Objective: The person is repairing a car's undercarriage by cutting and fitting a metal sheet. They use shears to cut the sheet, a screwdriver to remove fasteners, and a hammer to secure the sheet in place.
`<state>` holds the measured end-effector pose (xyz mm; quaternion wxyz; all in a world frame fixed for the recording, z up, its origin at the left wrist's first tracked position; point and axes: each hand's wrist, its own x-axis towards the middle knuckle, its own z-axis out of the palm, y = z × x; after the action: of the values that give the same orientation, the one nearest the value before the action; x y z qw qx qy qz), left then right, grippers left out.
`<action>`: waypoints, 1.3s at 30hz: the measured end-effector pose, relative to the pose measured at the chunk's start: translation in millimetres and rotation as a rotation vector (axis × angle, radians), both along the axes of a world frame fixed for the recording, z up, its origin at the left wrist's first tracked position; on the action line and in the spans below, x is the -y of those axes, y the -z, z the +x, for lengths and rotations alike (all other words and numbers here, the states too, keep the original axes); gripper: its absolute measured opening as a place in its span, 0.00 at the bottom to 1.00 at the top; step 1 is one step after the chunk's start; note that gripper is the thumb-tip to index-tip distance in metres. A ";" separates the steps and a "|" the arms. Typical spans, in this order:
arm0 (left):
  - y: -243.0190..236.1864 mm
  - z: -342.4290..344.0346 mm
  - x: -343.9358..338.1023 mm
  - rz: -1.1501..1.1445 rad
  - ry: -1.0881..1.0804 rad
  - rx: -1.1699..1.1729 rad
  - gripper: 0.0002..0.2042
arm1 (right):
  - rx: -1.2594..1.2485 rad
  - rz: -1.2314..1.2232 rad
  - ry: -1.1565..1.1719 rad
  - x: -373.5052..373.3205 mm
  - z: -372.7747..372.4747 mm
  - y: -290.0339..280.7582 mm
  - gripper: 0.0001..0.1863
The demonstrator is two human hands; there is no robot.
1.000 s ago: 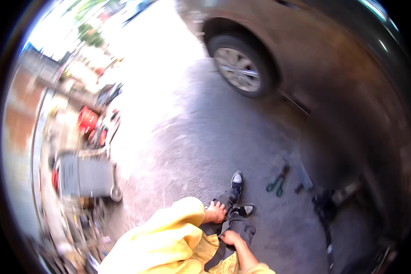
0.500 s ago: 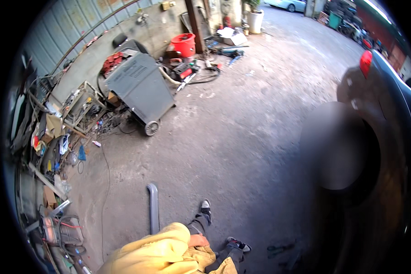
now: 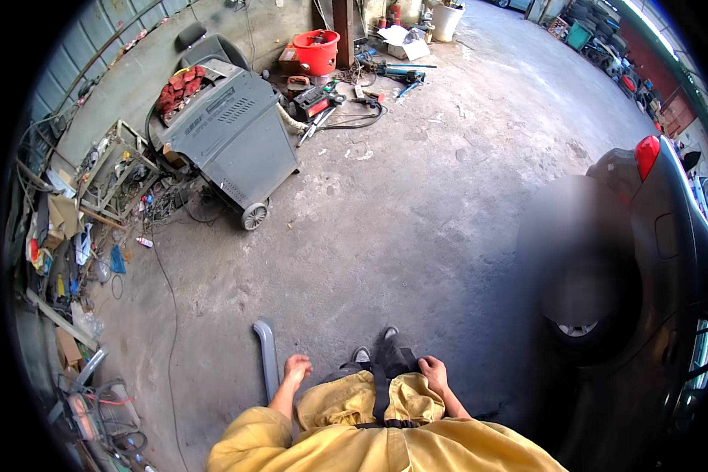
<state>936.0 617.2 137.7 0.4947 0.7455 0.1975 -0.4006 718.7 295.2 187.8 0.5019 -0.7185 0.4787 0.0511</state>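
Note:
My left hand (image 3: 296,369) hangs in front of me at the left, its fingers loosely curled and nothing visible in them. Beside it on the floor lies a long grey strip (image 3: 267,354) with a bent far end; the hand is apart from it. My right hand (image 3: 433,373) is on the other side of my body, also with curled fingers, close to my dark trouser leg. Its fingertips are partly hidden, and I see no object in it. Yellow clothing (image 3: 338,401) covers my arms and front, with a dark strap down the middle.
A dark car (image 3: 665,236) stands on the right, its wheel area blurred. Ahead left is a grey wheeled machine (image 3: 232,141) topped with red cloths. Behind it are a red bucket (image 3: 316,53), tools and a white box (image 3: 407,45). Clutter, a hose reel (image 3: 106,413) and a cable (image 3: 170,315) lie left.
My view has turned and both hands now show at my sides, where one was visible before. My feet have shifted, and more of the car is in sight.

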 end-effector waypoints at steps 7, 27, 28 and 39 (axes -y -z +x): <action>76.3 -15.8 -54.1 0.269 0.485 -0.279 0.19 | -0.120 0.140 0.399 70.8 50.6 29.4 0.12; -20.3 537.5 405.8 0.019 0.077 0.147 0.19 | 0.027 -0.079 0.074 416.0 533.7 -48.5 0.14; 15.2 556.4 406.6 0.013 0.284 0.225 0.20 | -0.007 -0.247 -0.011 419.1 555.7 -34.1 0.15; 95.6 792.7 535.7 0.539 0.729 0.035 0.44 | -0.273 -0.025 -0.227 441.5 845.1 78.8 0.13</action>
<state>1728.7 81.5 42.1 0.1128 0.8754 0.0111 -0.4700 1563.8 -146.3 108.9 0.4143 -0.7606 0.4588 0.1983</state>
